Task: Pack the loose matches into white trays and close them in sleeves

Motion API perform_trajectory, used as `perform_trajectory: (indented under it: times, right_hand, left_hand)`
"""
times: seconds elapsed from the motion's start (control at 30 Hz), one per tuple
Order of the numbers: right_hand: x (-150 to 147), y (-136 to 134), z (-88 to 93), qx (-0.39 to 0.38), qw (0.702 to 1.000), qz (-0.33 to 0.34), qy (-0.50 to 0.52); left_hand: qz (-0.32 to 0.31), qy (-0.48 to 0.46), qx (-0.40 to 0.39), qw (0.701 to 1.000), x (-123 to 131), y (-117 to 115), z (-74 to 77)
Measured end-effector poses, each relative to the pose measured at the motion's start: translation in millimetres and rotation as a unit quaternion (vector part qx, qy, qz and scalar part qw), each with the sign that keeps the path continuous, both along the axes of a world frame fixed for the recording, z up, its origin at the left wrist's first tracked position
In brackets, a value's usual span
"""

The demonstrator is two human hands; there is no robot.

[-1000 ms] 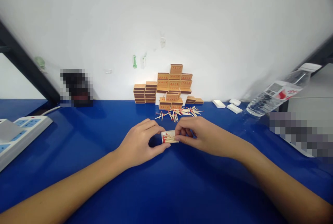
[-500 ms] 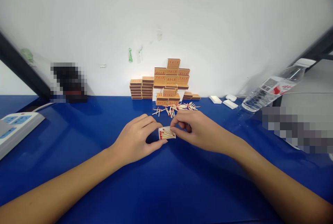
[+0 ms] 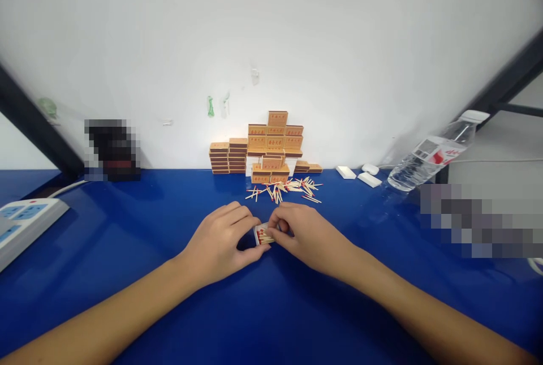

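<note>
A small white matchbox tray (image 3: 262, 234) with red-tipped matches in it lies on the blue table (image 3: 263, 308). My left hand (image 3: 220, 243) pinches its left end between thumb and fingers. My right hand (image 3: 303, 235) grips its right end, fingers curled over the matches and hiding most of the tray. Loose matches (image 3: 284, 189) lie scattered just beyond my hands. Behind them, stacked tan matchboxes (image 3: 271, 147) stand against the white wall.
A clear water bottle (image 3: 428, 155) lies at the right. Small white pieces (image 3: 358, 174) sit near the wall. A white power strip (image 3: 21, 223) is at the left edge. A blurred dark object (image 3: 111, 149) stands at back left.
Both hands drew slightly closer together over the tray, and my right fingers now cover more of it. The camera view shifted a little.
</note>
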State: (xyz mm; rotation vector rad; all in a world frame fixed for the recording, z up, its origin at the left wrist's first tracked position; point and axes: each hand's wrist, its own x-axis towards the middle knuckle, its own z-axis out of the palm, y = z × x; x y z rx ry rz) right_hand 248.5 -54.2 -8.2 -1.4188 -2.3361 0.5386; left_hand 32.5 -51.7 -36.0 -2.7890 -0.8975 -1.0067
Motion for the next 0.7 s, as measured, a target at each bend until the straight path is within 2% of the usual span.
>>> perform_trajectory:
  times: [0.13, 0.27, 0.37, 0.53, 0.7]
  right_hand:
    - [-5.9, -2.6, -1.7, -0.073, 0.995, -0.062, 0.033]
    - [-8.6, -2.7, -7.1, -0.101, 0.991, -0.064, 0.056]
    - [-8.2, -1.6, -8.2, -0.1, 0.991, -0.063, 0.056]
    - [-11.6, 1.8, 3.7, -0.099, 0.993, -0.06, 0.013]
    - [-18.1, 7.1, 18.6, -0.091, 0.993, -0.017, -0.074]
  left_hand:
    - [-0.005, -0.003, -0.007, 1.0, -0.1, 0.2, -0.7]
    - [-0.012, -0.011, -0.028, 0.999, -0.9, 0.5, -1.2]
    - [0.005, -0.012, -0.046, 0.999, -1.3, 0.2, 0.5]
    - [0.055, 0.05, -0.095, 0.993, -1.1, -0.4, 0.8]
    - [0.048, 0.042, -0.142, 0.988, -1.7, 0.9, -3.2]
